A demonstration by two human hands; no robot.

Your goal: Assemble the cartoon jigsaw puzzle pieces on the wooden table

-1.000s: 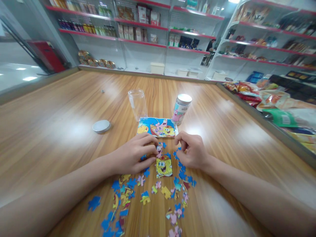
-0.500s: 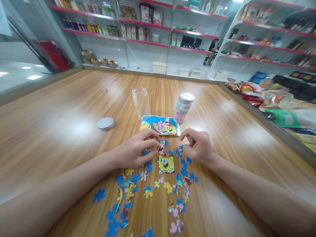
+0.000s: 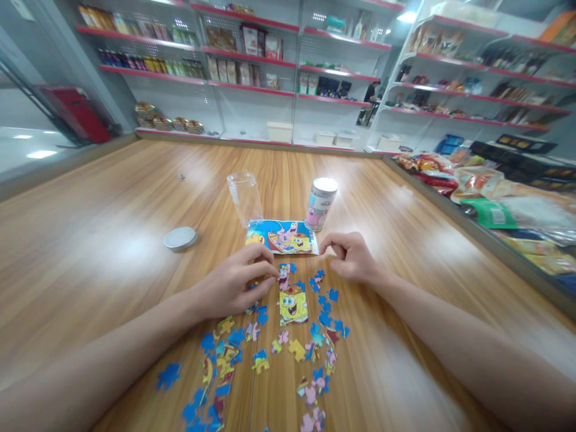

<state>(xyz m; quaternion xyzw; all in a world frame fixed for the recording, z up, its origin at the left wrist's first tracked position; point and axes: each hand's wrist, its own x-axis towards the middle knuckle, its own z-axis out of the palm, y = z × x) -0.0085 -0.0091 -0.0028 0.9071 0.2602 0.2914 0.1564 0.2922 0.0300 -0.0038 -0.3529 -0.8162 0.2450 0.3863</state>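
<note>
Partly joined jigsaw pieces (image 3: 293, 305) showing a yellow cartoon face lie flat in the middle of the table. Beside their upper left edge is my left hand (image 3: 240, 281), its fingers bent and apart, with nothing visible in its grasp; some blue pieces are partly hidden under it. My right hand (image 3: 353, 259) hovers to the right, index finger reaching toward the corner of the picture card (image 3: 288, 238), thumb apart from it, no piece visible in it. Just below and left of this hand are small loose pieces (image 3: 316, 279). More loose blue pieces (image 3: 235, 337) spread toward me on both sides.
Behind the card stand a clear jar (image 3: 245, 201) and a lidded printed can (image 3: 321, 205). A silver lid (image 3: 180, 238) lies at left. Bagged snacks (image 3: 499, 210) line the right edge. Stocked shelves (image 3: 252, 87) rise beyond the table; a person (image 3: 369, 101) is far off.
The view has shifted, so everything sits slightly lower and further left. My right hand has drawn a little away from the loose pieces by its thumb. My left hand stays beside the joined pieces.
</note>
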